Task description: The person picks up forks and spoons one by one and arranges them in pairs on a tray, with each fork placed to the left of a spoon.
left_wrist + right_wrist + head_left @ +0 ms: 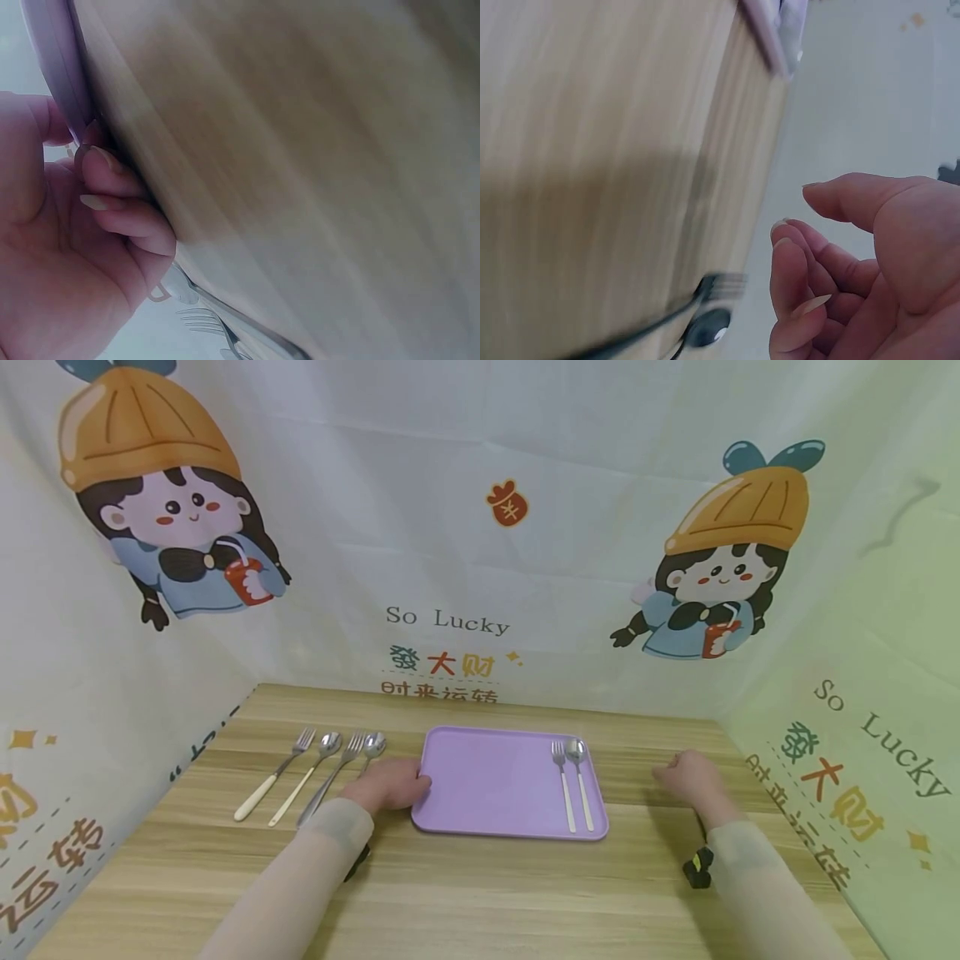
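Now the left hand [392, 783] pinches the left edge of the purple tray [487, 785] on the table [480, 893]. The right hand [692, 783] (loosely curled, holding nothing) is right of it. The tray holds a fork [566, 793] and a spoon [583, 793].

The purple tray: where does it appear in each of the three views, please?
Head: the purple tray lies near the centre, in the lower half.
Left wrist: at top left, only its edge shows, pinched by the left hand.
Right wrist: at the top, just right of centre, only partly visible.
Shared landmark: the wooden table.
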A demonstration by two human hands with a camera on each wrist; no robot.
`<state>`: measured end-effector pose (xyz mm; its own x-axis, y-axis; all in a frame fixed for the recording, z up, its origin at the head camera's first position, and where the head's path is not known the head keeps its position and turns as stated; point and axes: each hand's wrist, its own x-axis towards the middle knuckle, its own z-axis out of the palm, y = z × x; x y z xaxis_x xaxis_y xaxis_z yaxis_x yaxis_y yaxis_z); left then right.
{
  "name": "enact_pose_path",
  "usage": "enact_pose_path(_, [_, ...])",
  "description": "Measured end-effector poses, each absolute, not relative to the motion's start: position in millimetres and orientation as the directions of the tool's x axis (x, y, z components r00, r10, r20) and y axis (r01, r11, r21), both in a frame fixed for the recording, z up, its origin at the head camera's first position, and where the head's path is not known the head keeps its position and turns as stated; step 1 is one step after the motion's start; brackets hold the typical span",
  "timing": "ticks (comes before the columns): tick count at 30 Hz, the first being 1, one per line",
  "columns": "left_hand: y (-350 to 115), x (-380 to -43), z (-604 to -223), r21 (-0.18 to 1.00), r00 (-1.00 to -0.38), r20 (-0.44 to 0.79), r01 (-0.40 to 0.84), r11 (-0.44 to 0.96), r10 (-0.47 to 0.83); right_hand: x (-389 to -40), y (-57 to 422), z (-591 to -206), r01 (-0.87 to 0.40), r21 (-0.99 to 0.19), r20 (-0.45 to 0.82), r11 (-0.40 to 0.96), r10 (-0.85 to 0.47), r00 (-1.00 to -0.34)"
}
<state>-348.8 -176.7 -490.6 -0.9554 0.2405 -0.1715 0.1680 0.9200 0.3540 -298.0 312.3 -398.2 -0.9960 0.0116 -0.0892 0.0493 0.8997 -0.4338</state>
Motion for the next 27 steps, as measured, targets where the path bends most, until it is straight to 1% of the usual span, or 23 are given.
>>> enact_pose_path(2, [-177, -349, -491, 0.360, -0.955, -0.175, 0.164, 0.918, 0.239, -298, 325, -402, 0.072, -0.434, -0.111, 0.898, 0.027, -0.994])
enact_pose_path(4, [-177, -349, -491, 0.363, -0.956, -0.178, 0.157, 0.919, 0.234, -299, 339, -410, 0.085, -0.422, -0.105, 0.903, 0.045, -0.993])
enact_pose_path(9, [-177, -349, -491, 0.364, -0.956, -0.181, 0.152, 0.919, 0.229, -292, 358, -414, 0.111, -0.385, -0.087, 0.916, 0.084, -0.993])
enact_pose_path(14, [-177, -349, -492, 0.356, -0.957, -0.175, 0.158, 0.921, 0.232, -283, 369, -413, 0.151, -0.406, -0.101, 0.902, 0.120, -0.988])
enact_pose_path(16, [-177, -351, -494, 0.352, -0.957, -0.174, 0.162, 0.922, 0.234, -285, 376, -418, 0.159, -0.431, -0.104, 0.888, 0.126, -0.987])
enact_pose_path(19, [-178, -353, -496, 0.350, -0.956, -0.176, 0.162, 0.923, 0.235, -296, 396, -434, 0.177, -0.431, -0.111, 0.885, 0.143, -0.984])
enact_pose_path(22, [-178, -353, -495, 0.356, -0.955, -0.181, 0.160, 0.921, 0.236, -312, 418, -455, 0.186, -0.384, -0.103, 0.905, 0.158, -0.982])
enact_pose_path(23, [-178, -353, -495, 0.357, -0.955, -0.180, 0.160, 0.920, 0.236, -313, 420, -458, 0.190, -0.371, -0.109, 0.909, 0.161, -0.981])
enact_pose_path(25, [-178, -352, -495, 0.359, -0.955, -0.178, 0.160, 0.920, 0.236, -304, 415, -451, 0.189, -0.381, -0.121, 0.905, 0.154, -0.981])
enact_pose_path(27, [-177, -345, -488, 0.360, -0.956, -0.174, 0.161, 0.919, 0.236, -308, 421, -459, 0.211, -0.373, -0.141, 0.903, 0.170, -0.975])
